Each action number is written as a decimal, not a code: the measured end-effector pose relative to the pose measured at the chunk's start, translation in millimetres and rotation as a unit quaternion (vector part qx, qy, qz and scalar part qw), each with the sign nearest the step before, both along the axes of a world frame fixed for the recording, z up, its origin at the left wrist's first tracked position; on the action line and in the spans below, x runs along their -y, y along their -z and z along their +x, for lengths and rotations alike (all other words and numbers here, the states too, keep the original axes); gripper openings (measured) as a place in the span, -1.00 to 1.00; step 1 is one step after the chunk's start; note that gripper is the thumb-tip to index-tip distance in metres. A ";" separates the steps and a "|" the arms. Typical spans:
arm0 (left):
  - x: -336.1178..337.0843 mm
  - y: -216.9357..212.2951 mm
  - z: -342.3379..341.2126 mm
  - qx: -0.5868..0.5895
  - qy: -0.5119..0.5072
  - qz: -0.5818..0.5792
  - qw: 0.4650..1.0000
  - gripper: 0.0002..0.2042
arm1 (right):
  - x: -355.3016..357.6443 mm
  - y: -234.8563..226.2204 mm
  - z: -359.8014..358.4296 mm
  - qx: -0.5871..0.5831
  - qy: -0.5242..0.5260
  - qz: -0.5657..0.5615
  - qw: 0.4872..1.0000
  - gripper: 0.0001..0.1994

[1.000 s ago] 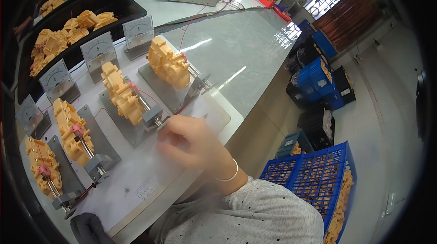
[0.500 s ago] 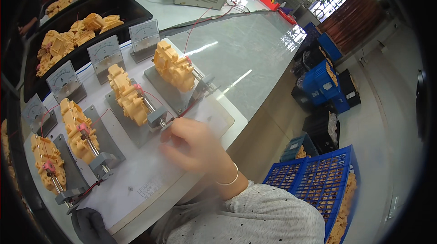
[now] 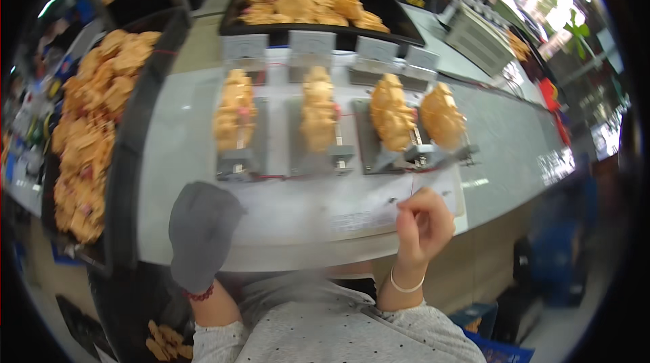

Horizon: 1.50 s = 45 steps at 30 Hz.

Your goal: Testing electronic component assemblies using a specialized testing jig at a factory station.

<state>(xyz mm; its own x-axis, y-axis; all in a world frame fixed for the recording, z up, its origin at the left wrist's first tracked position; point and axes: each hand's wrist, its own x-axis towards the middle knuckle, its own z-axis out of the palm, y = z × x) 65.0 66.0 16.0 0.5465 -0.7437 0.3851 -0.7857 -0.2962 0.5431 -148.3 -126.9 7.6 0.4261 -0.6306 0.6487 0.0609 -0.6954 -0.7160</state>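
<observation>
My right hand (image 3: 423,224) is bare, with a thin white band at the wrist. Its fingers are curled and pinched together over the right end of a white paper sheet (image 3: 352,211) lying on the grey bench (image 3: 183,160). Whether something thin sits in the pinch cannot be told. My left hand (image 3: 200,231) wears a grey glove and a red bead bracelet and lies flat on the bench's near edge, holding nothing. Behind the paper stands a row of grey metal fixtures (image 3: 240,160), each carrying a stack of orange-yellow parts (image 3: 318,116).
Small white dial meters (image 3: 311,45) stand behind the fixtures. Black trays heaped with orange-yellow parts sit at the back (image 3: 305,8) and along the left (image 3: 91,126). A grey instrument box (image 3: 477,35) is at the far right of the bench, which drops off at the right.
The view has swung so the bench and fixture row face me head-on. My gloved left hand has come into view on the near edge. My right hand stays at the paper.
</observation>
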 end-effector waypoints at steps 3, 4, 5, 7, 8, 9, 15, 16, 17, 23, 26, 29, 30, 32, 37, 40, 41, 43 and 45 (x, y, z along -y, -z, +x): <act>1.8 -31.7 4.4 -0.008 -0.052 -0.168 0.984 -0.95 | -42.0 -28.4 34.2 -0.023 -0.218 0.032 0.975 -0.71; 6.5 -39.5 9.6 0.011 -0.072 -0.178 0.981 -0.88 | -57.5 -25.6 57.3 -0.034 -0.251 0.038 0.967 -0.59; 13.4 -47.0 15.7 0.026 -0.085 -0.193 0.977 -0.81 | -69.8 -23.8 77.5 -0.046 -0.276 0.041 0.959 -0.48; 25.2 -56.5 29.1 0.072 -0.058 -0.133 0.987 -0.72 | -79.4 -16.1 103.9 -0.053 -0.294 0.043 0.953 -0.41; 32.0 -58.8 35.4 0.107 -0.031 -0.072 0.991 -0.64 | -79.4 -11.1 113.0 -0.069 -0.308 0.046 0.948 -0.35; 37.6 -62.0 38.9 0.116 -0.030 -0.075 0.990 -0.64 | -80.9 -6.6 116.4 -0.061 -0.308 0.041 0.949 -0.35; 70.1 -69.1 57.3 -0.017 0.004 0.148 0.989 -0.62 | -83.6 1.2 110.8 0.029 -0.349 0.164 0.922 -0.45; 75.3 -68.7 55.2 -0.014 0.009 0.149 0.989 -0.62 | -81.6 0.8 110.7 0.032 -0.344 0.164 0.924 -0.45; 80.7 -67.2 52.1 -0.012 -0.007 0.118 0.993 -0.66 | -80.2 -0.1 110.5 0.034 -0.336 0.160 0.928 -0.46; 127.4 -116.4 96.9 0.005 0.069 -0.260 0.963 -0.76 | -79.7 -4.1 110.5 0.039 -0.328 0.143 0.933 -0.40; 174.6 -118.6 147.2 -0.086 0.068 -0.138 0.984 -0.60 | -81.4 -12.5 100.2 0.014 -0.303 0.158 0.940 -0.35; 191.2 -117.9 125.4 0.121 -0.035 0.093 0.988 -0.35 | -57.3 -7.2 73.4 0.021 -0.225 0.128 0.966 -0.37; 176.1 -128.8 103.1 0.101 -0.004 0.149 0.984 -0.39 | -50.9 -6.7 64.5 0.019 -0.149 0.099 0.984 -0.39; 167.2 -130.4 65.8 0.079 0.114 0.276 0.951 -0.43 | -37.9 -7.8 52.6 0.016 -0.053 0.071 0.996 -0.41; 147.5 -97.3 11.1 0.102 0.177 0.338 0.919 -0.52 | -28.3 1.9 59.4 0.053 -0.169 0.090 0.980 -0.54; 152.0 -98.8 2.2 0.136 0.092 0.288 0.943 -0.57 | -20.3 7.2 51.2 0.036 -0.189 0.075 0.978 -0.62; 153.9 -104.1 -1.5 0.172 0.057 0.234 0.955 -0.58 | -20.3 4.1 50.2 0.009 -0.166 0.047 0.985 -0.64; 165.6 -130.3 10.9 0.122 0.060 0.020 0.991 -0.63 | -17.6 -1.4 51.1 0.008 -0.156 0.050 0.987 -0.61; 194.1 -160.4 36.4 0.108 0.078 -0.023 0.991 -0.57 | -27.3 -6.4 56.0 0.008 -0.161 0.051 0.986 -0.57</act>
<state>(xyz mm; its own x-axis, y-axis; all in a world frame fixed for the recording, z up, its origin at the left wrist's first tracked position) 101.5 -128.1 176.4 0.3282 -0.7916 0.5154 -0.9192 -0.1420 0.3672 -92.3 -99.6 14.0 0.6051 -0.5266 0.5971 0.2793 -0.5620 -0.7786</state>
